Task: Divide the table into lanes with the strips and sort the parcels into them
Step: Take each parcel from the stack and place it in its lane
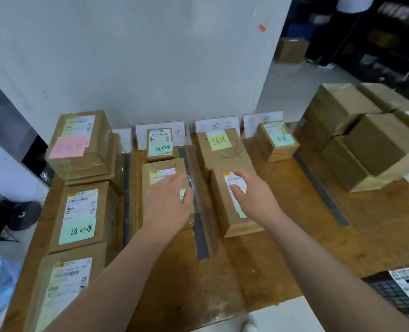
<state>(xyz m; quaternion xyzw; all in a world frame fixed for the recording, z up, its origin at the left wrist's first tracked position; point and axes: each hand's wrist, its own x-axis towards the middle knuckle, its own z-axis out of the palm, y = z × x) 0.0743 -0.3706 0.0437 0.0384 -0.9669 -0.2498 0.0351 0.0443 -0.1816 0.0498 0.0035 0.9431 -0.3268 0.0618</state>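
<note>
- Head view, left to right. The table carries three dark strips running 6 to 12: left strip, middle strip, right strip. In the 9 o'clock lane, the pink-note stack is at 12, with the green-note parcel and the near parcel towards 6. In the second lane the small parcel is at 12 and the second-lane parcel sits nearer 6. The left hand lies flat on the second-lane parcel, fingers straight, reaching its 3 o'clock edge beside the middle strip.
- Right hand?
- The right hand is over the third-lane parcel, just at 3 o'clock of the middle strip. Fingers are loose and the thumb is out, above the shipping label. Can't tell if it's touching or hovering. Hands are apart, neither wrapped round anything. The yellow-note parcel is at 12 behind it. The fourth lane has one back parcel. The unsorted stack is at 3 o'clock, past the right strip.
- Handling?
- My read: taped cardboard, stiff, square corners. Slide it flat or clamp the two long sides. The tape looks glossy and likely slick, so grip bare card. Weight is unknown, though the small ones are probably light. The notes look lightly stuck, so keep fingers off them. The strips are thin, and a sliding box could nudge one, so lift over rather than push across.
</note>
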